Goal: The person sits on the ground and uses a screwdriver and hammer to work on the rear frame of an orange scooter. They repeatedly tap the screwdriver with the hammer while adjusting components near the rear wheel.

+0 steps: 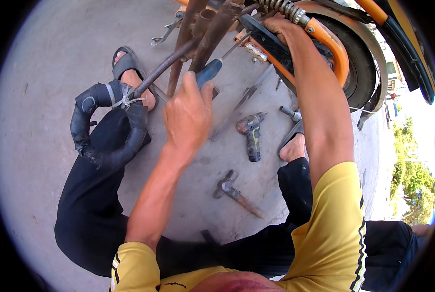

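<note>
My left hand (188, 114) is closed around the blue handle of a screwdriver (209, 72). The screwdriver's thin shaft slants up and right, its tip end close to a black elongated cover (263, 36) on an orange two-wheeled vehicle. At the top, my right hand (277, 25) reaches in against that cover, just under a coil spring shock absorber (285, 9); its fingers are mostly hidden. Beside my left hand rise rusty metal tubes (212, 36). A rod runs from them to a ring wrapped in black tape (87, 104) above my left leg.
On the concrete floor lie a cordless drill (250, 136), a hammer with a wooden handle (234, 191) and a long metal bar (241, 100). A metal tool (290, 113) lies near my right foot. A wrench (166, 31) is at the upper left. The wheel (361, 63) stands at right.
</note>
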Tool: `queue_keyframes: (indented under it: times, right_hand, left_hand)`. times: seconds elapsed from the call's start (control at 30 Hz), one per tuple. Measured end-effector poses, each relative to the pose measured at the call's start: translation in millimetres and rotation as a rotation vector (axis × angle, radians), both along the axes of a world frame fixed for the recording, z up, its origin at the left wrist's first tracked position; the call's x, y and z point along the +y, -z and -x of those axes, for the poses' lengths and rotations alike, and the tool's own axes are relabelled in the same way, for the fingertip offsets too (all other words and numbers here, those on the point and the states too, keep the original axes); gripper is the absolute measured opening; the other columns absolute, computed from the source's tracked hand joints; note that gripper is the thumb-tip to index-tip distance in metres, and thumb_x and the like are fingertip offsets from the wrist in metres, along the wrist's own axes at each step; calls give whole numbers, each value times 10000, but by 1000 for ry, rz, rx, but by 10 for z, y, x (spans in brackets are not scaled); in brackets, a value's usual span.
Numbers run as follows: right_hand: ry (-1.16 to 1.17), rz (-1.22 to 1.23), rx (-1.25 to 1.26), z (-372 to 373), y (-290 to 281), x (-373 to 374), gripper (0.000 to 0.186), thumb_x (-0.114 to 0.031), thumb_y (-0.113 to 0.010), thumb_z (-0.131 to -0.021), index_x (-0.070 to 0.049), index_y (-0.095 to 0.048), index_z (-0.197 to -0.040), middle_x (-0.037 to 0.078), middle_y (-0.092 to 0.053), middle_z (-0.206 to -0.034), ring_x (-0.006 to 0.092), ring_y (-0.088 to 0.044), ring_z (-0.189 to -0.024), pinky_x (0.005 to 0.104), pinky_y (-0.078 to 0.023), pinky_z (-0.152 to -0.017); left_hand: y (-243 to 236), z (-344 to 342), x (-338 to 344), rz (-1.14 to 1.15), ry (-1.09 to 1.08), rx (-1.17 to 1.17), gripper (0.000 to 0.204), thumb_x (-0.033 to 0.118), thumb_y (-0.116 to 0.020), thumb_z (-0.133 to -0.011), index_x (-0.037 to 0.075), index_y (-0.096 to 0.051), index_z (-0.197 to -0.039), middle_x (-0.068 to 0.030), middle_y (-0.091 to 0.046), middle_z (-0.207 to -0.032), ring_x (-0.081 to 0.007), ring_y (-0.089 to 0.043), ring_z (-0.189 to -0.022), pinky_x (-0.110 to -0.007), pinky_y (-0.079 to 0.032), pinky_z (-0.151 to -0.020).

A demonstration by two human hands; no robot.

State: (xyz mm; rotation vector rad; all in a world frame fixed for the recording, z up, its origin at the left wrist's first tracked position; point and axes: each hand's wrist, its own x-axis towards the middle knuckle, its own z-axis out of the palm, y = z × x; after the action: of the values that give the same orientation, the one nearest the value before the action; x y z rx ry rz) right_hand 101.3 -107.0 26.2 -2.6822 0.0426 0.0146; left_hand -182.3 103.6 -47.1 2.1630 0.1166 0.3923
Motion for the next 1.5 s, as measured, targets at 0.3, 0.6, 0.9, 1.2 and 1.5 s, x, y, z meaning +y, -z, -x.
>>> queue_keyframes:
  times: [0.3,0.6,0.9,1.2,1.5]
  right_hand:
    - [2,-23,17,-26,48,-37,436,2,-747,-845,88,-667,-1265,247,-743,-1138,297,-754,-890,460,-594,-664]
    - [67,-65,37,111,-70,88,430,18,-741,-841,107,-663,-1254,266,-748,-1110,308,-771,-859,466,-612,-631]
    - [127,-139,104,204,-154,195,359,-4,-705,-875,65,-681,-1226,216,-755,-1090,259,-756,-858,422,-616,-655]
    - [-7,359,-220,76,166,-26,443,-141,-563,-944,-19,-638,-1362,272,-652,-1362,404,-638,-1269,473,-502,-1062]
    - [-236,627,-866,1323,396,-53,326,-148,-647,-938,-41,-630,-1246,160,-662,-1147,341,-638,-1057,450,-499,-922]
  left_hand:
    - [-128,-103,78,236,-12,249,483,436,-521,-1096,-43,-555,-1148,-250,-678,-777,-457,-706,-795,-536,-508,-715]
    - [-66,-18,16,127,21,98,393,249,-618,-1021,-2,-454,-1274,-264,-712,-800,-480,-710,-845,-562,-529,-732]
    - [-7,-198,102,508,45,201,498,420,-503,-1094,-66,-612,-1077,-254,-687,-777,-444,-700,-774,-534,-491,-725]
    - [-281,127,33,170,-24,-70,333,313,-651,-998,0,-580,-1086,-218,-668,-706,-414,-678,-649,-522,-518,-683]
    - [-325,283,174,92,-11,-11,278,290,-588,-1062,15,-603,-1094,-159,-620,-826,-306,-632,-743,-419,-511,-721]
